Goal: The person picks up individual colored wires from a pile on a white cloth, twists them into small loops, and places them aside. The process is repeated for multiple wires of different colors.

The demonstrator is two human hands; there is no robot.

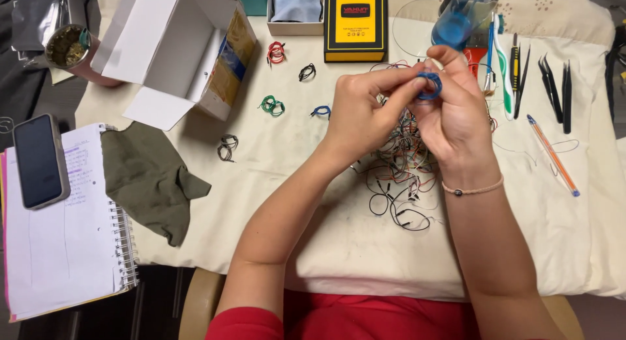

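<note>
Hands on blue wire coil

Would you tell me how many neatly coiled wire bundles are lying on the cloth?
5: red coil, black coil, green coil, blue coil and grey coil. Others may be hidden in the tangled wire pile or under the hands.

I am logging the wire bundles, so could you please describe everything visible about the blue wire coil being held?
The blue wire coil is a small ring of thin blue wire wound in several loops. It is held above the cream cloth, over the tangled wire pile, pinched between the fingertips of the left hand and the right hand. The fingers hide part of it.
</note>
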